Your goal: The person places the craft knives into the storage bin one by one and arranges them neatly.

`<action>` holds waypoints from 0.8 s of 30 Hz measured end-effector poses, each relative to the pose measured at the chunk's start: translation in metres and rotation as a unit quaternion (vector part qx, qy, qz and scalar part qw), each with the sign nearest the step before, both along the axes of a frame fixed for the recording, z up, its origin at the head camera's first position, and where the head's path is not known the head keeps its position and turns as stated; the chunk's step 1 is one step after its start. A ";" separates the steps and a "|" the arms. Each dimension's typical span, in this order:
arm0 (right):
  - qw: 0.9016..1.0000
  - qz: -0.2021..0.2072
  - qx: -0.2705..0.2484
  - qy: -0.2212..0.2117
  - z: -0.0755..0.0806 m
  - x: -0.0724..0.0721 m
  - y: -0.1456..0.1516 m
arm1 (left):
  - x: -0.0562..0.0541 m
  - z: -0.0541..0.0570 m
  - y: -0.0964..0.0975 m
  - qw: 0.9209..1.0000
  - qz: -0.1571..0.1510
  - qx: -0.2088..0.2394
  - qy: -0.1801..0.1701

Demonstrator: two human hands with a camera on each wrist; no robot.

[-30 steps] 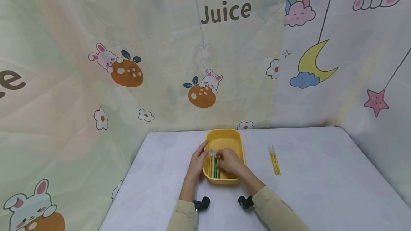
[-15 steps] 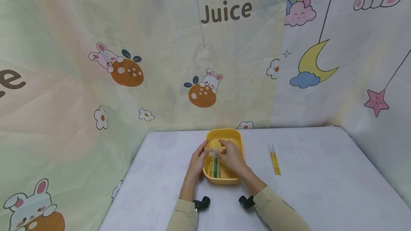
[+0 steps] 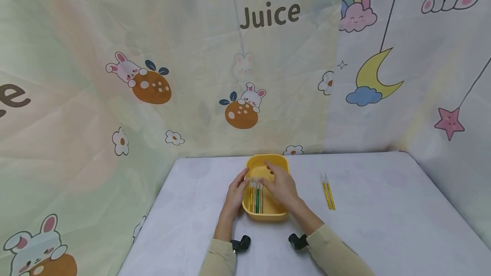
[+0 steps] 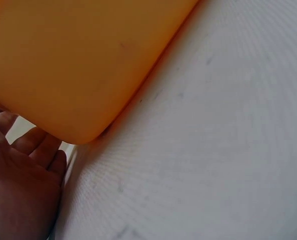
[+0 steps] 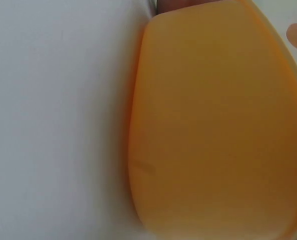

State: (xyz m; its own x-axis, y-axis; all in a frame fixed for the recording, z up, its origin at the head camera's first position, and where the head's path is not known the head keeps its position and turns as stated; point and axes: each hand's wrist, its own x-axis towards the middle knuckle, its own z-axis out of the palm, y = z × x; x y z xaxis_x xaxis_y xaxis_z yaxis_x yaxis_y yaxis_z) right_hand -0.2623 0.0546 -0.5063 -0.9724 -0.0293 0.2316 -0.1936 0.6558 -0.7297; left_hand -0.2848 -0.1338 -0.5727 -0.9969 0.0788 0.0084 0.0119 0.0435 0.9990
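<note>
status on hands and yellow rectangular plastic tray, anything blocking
Left hand at left side of yellow tray. Right hand over it, seemingly empty. Slender multicoloured sticks inside, left. No obstruction seen.

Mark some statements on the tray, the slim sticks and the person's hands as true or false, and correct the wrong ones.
1. The left hand touches the left side of the yellow tray. True.
2. Nothing lies to the right of the tray. False: two yellow sticks lie there on the table.
3. A green stick lies in the tray. True.
4. The green stick is by the tray's right wall. False: it lies in the tray's left half.
5. The right hand is over the tray. True.
6. Both sleeves are black. False: the sleeves are beige.
</note>
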 end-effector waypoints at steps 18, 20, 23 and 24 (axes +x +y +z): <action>0.999 -0.012 -0.034 0.040 0.001 0.001 0.034 | 0.002 0.002 0.000 1.000 0.002 0.003 -0.003; 0.998 -0.013 -0.034 0.044 0.000 0.001 0.036 | 0.002 0.002 0.000 1.000 0.002 0.002 -0.005; 0.998 -0.017 -0.035 0.055 -0.001 0.003 0.040 | 0.002 0.001 0.001 1.000 0.002 0.000 -0.004; 0.997 -0.019 -0.038 0.061 -0.002 0.003 0.041 | 0.002 0.001 0.001 1.000 0.002 -0.001 -0.003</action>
